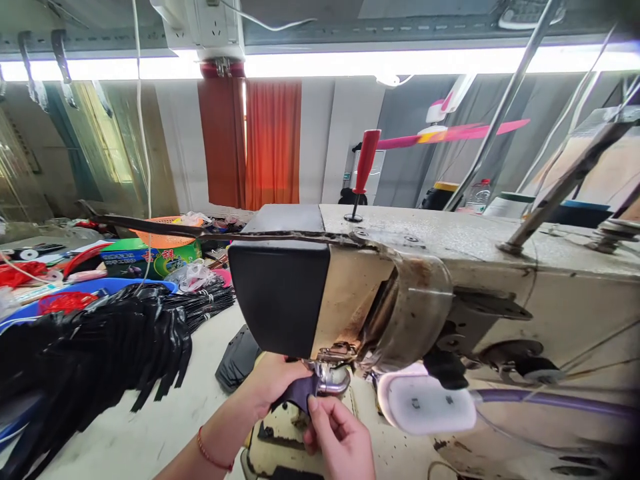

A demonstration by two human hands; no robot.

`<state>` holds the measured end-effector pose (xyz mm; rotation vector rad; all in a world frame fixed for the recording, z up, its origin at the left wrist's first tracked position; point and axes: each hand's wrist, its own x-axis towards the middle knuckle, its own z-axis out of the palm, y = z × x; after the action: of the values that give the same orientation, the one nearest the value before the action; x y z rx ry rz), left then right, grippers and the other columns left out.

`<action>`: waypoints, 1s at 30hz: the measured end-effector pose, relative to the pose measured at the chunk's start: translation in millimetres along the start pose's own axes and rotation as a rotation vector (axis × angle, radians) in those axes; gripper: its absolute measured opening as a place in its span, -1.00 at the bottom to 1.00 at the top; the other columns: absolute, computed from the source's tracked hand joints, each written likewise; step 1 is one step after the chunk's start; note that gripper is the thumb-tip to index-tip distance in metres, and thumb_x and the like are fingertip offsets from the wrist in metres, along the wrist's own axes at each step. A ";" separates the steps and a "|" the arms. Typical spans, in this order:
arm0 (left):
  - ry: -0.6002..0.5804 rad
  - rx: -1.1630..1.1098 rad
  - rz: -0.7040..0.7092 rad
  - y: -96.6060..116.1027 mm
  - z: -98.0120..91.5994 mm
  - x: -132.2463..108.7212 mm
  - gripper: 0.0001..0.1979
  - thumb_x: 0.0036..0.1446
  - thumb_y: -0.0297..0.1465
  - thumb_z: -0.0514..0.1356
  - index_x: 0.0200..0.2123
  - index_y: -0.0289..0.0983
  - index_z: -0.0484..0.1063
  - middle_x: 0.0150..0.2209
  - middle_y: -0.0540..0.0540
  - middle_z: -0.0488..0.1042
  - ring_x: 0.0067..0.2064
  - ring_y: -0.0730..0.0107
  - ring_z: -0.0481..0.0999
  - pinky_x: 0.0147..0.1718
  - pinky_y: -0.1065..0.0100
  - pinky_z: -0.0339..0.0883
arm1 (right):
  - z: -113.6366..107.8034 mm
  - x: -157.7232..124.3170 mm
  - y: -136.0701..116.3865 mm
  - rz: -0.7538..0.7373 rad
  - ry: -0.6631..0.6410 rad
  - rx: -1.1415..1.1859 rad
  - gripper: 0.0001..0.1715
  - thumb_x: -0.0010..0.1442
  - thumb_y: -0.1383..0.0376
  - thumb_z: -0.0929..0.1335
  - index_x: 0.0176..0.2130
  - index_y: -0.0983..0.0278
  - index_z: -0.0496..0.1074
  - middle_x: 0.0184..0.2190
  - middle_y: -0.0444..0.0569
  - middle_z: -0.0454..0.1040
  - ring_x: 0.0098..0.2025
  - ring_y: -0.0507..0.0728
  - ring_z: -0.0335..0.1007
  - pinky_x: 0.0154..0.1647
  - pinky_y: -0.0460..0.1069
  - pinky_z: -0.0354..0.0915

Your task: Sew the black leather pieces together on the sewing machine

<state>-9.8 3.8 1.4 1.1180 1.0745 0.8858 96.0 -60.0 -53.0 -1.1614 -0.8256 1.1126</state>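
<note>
A piece of dark fabric [299, 392] lies under the needle end of an industrial sewing machine [410, 247]. My left hand [267, 383], with a red cord bracelet at the wrist, holds the fabric from the left, thumb on top; its other fingers are partly hidden. From the near side my right hand [343, 433] pinches the fabric's edge between thumb and fingers. Just beyond the cloth is a curved metal guard [336, 383] by the presser area. The needle itself cannot be made out. A lit lamp [427, 403] glows to the right of both hands.
Black strips [125, 340] are heaped on the left of the white table [195, 407], near a blue tub [165, 287]. A dark folded item [237, 360] lies behind my left hand. A red-handled screwdriver [367, 163] stands upright on the machine. Metal rods [500, 113] rise at right.
</note>
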 end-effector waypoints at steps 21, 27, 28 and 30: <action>0.007 -0.073 -0.011 -8.2 -2.6 10.5 -0.63 -0.21 -0.38 0.35 -0.24 -0.35 0.58 -0.28 -0.14 0.63 -0.19 0.09 0.57 -0.23 0.26 0.41 | 5.3 1.9 -1.3 -0.033 0.074 0.006 -0.39 -0.13 -0.17 0.45 -0.66 0.28 0.31 -0.80 -0.22 0.22 -0.70 -0.06 0.08 -0.64 -0.15 0.06; -0.031 -0.097 0.030 -0.5 0.8 5.7 -0.73 -0.19 -0.34 0.39 -0.35 -0.33 0.59 -0.30 -0.13 0.63 -0.21 0.16 0.57 -0.15 0.28 0.40 | 4.4 2.9 0.7 -0.043 0.040 -0.035 -0.42 -0.05 -0.15 0.40 -0.64 0.26 0.26 -0.77 -0.24 0.18 -0.66 -0.05 0.04 -0.61 -0.13 0.03; -0.033 -0.099 0.042 0.9 1.7 4.8 -0.73 -0.19 -0.33 0.39 -0.36 -0.33 0.59 -0.31 -0.13 0.63 -0.21 0.16 0.57 -0.13 0.27 0.40 | 4.2 2.9 0.7 -0.041 0.031 -0.044 -0.43 -0.04 -0.14 0.40 -0.63 0.26 0.27 -0.76 -0.24 0.17 -0.66 -0.05 0.04 -0.61 -0.13 0.02; -0.025 -0.105 0.085 2.7 2.7 3.5 -0.70 -0.18 -0.33 0.39 -0.31 -0.31 0.59 -0.30 -0.12 0.63 -0.18 0.15 0.57 -0.08 0.26 0.38 | 3.7 2.8 0.4 -0.038 0.015 -0.059 -0.43 -0.02 -0.14 0.38 -0.61 0.27 0.27 -0.75 -0.25 0.16 -0.65 -0.05 0.02 -0.60 -0.13 0.01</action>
<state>-6.3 7.1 3.6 1.0907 0.9547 0.9815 93.2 -56.3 -52.7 -1.1975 -0.8705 1.0533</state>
